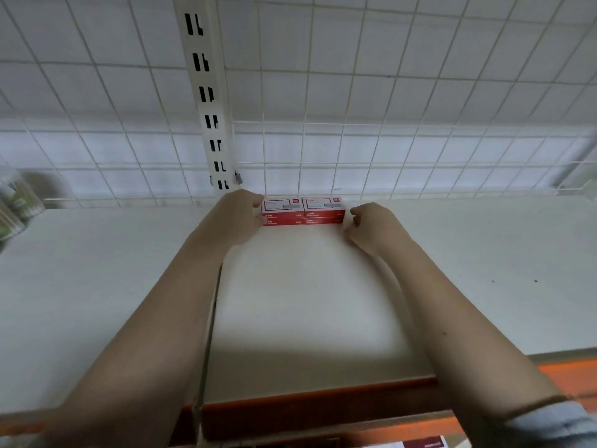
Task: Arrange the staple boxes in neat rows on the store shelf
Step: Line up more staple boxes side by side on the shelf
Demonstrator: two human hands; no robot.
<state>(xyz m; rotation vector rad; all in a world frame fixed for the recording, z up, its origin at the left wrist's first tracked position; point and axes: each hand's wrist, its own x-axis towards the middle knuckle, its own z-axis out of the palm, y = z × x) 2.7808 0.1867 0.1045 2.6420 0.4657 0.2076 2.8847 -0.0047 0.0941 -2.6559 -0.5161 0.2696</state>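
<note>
Red-and-white staple boxes (303, 211) stand side by side in two stacks at the back of the white shelf (307, 302), against the wire grid. My left hand (237, 218) grips the left end of the stacks, its fingers curled round the left boxes. My right hand (371, 226) sits just right of the boxes with its fingers curled; a small gap shows between them and the right stack. Both forearms reach across the shelf from the front edge.
A white wire grid (420, 150) backs the shelf, with a slotted upright (210, 101) left of centre. Blurred greenish packets (14, 205) lie at the far left. The shelf's orange front edge (323, 402) runs along the bottom.
</note>
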